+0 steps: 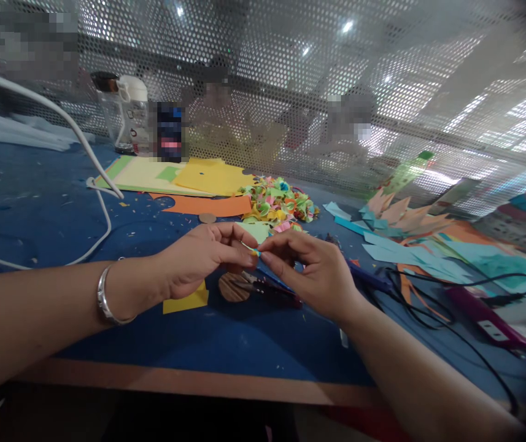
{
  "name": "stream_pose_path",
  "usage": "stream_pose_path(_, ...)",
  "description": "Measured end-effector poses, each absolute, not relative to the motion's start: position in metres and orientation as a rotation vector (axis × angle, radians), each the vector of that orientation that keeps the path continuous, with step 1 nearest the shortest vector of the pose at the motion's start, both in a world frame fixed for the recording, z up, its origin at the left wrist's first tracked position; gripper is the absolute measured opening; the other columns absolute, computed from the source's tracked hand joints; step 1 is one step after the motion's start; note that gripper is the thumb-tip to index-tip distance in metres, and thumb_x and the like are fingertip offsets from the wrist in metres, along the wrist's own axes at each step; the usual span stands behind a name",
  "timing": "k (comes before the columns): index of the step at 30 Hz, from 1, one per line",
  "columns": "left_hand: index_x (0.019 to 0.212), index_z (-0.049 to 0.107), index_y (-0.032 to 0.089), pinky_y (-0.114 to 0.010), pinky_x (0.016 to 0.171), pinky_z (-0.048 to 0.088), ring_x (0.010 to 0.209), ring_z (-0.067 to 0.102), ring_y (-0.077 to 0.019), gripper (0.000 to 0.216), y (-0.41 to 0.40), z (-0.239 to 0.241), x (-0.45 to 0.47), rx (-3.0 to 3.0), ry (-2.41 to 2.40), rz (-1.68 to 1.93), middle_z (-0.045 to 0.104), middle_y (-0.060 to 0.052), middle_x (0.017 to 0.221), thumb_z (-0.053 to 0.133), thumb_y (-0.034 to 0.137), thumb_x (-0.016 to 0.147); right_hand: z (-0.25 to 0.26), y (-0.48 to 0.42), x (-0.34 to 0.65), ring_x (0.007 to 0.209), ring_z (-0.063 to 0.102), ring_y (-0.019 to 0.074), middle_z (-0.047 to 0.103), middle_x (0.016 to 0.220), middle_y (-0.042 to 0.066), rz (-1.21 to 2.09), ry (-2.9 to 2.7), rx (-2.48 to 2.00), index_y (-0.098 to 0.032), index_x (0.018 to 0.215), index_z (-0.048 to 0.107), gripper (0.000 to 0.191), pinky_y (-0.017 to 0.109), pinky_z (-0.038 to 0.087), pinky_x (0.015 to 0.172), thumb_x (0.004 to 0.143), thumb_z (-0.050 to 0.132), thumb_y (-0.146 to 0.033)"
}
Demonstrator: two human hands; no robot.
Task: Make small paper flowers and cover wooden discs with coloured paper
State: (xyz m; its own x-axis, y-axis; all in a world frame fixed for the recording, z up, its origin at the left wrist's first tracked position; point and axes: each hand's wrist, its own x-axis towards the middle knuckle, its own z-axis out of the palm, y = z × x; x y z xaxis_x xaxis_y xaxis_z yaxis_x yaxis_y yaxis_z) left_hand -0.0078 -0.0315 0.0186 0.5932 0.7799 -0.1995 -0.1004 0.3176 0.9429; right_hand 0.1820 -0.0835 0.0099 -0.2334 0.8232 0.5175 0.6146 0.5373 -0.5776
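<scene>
Head view: left hand (198,255) and right hand (321,270) both pinched on tiny yellow-and-blue paper piece (256,252), held over blue table (244,344), near wood-grained disc (232,288); light, even pressure and steady hold probably best, since hard squeeze could crease it

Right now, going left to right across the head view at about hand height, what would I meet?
Silver bracelet → left hand → small yellow-and-blue piece at the fingertips → right hand → purple power strip.
</scene>
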Motion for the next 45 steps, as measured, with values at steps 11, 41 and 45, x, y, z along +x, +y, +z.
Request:
stream_pose_path(11, 0.087, 0.063, 0.014, -0.026, 0.065, 0.052, 0.059, 0.065, -0.0119, 0.025, -0.034, 0.020, -0.008, 1.102, 0.748, 0.561, 0.067, 0.000, 0.063, 0.075, 0.005, 0.067, 0.013, -0.083, 0.180, 0.062, 0.056, 0.0108, 0.067, 0.076, 0.001, 0.271, -2.048, -1.147, -0.018, 0.091, 0.070, 0.010, 0.024, 0.045, 0.057, 0.089, 0.060, -0.021)
stream_pose_path(41, 0.098, 0.063, 0.014, -0.023, 0.061, 0.048, 0.062, 0.061, -0.0098, 0.037, -0.033, 0.011, -0.006, 1.080, 0.649, 0.691, 0.066, 0.002, 0.070, 0.083, 0.014, 0.066, 0.011, -0.084, 0.178, 0.058, 0.058, 0.0108, 0.066, 0.071, 0.000, 0.260, -1.915, -1.184, -0.019, 0.089, 0.068, 0.007, 0.023, 0.045, 0.052, 0.088, 0.061, -0.022)
stream_pose_path(45, 0.098, 0.063, 0.014, -0.023, 0.061, 0.049, 0.061, 0.062, -0.0096, 0.036, -0.034, 0.012, -0.006, 1.051, 0.639, 0.708, 0.067, 0.002, 0.069, 0.081, 0.011, 0.067, 0.012, -0.085, 0.177, 0.058, 0.058, 0.0105, 0.067, 0.072, 0.001, 0.283, -1.903, -1.197, -0.018, 0.089, 0.068, 0.008, 0.023, 0.046, 0.054, 0.089, 0.061, -0.022)
